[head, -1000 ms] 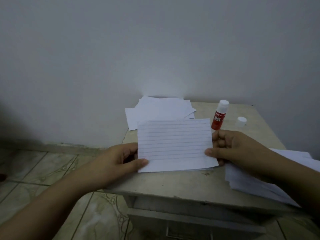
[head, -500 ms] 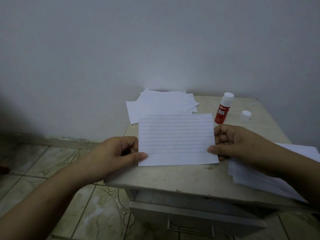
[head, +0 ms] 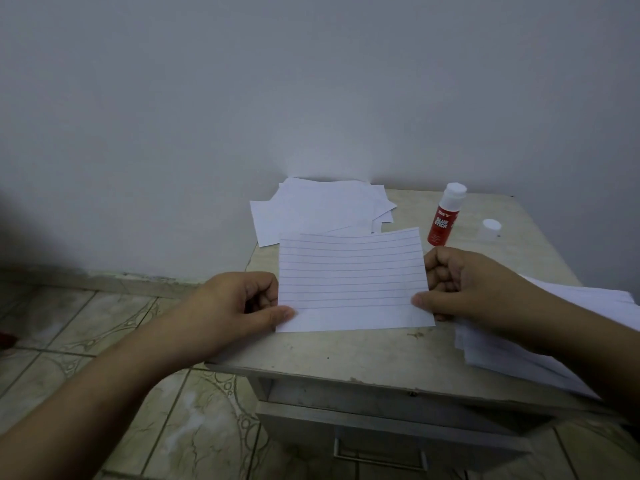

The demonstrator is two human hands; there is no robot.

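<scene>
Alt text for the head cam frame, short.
Two bare hands hold a lined sheet of paper over a small table, the left hand pinching its left edge and the right hand its right edge. Behind lie loose white sheets, an upright red glue stick and a white cap; a paper stack sits under the right forearm.

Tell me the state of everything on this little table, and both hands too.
Lined sheet, held by both side edges.
Left hand, pinches the sheet's left edge.
Right hand, pinches the sheet's right edge.
Glue stick, upright, cap off.
Cap, off, standing apart from the glue stick.
Loose white sheets, lying overlapped at the back.
Paper stack, lying under the right forearm.
Drawer, seemingly slightly open.
</scene>
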